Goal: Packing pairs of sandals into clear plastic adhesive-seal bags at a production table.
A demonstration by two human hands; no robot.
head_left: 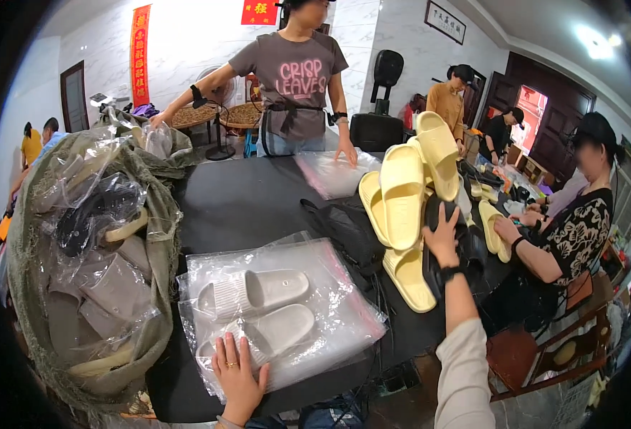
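A pair of light grey slide slippers (281,287) lies inside a clear plastic bag, on top of a stack of clear bags (344,314) at the front of the black table. My left hand (242,379) rests on the nearer slipper through the plastic, fingers extended. At the right, my right hand (444,239) reaches over a black slipper (435,275) with its fingers spread, touching it. Pale yellow slippers (403,193) are heaped against that black one, and another yellow slipper (410,279) lies just left of my right hand.
A green woven sack (161,300) full of bagged slippers stands at the left. Across the black table (229,193), a person (301,79) touches more clear bags (337,174) and the sack. Another person (580,222) handles yellow slippers at the right, near a wooden chair (551,354).
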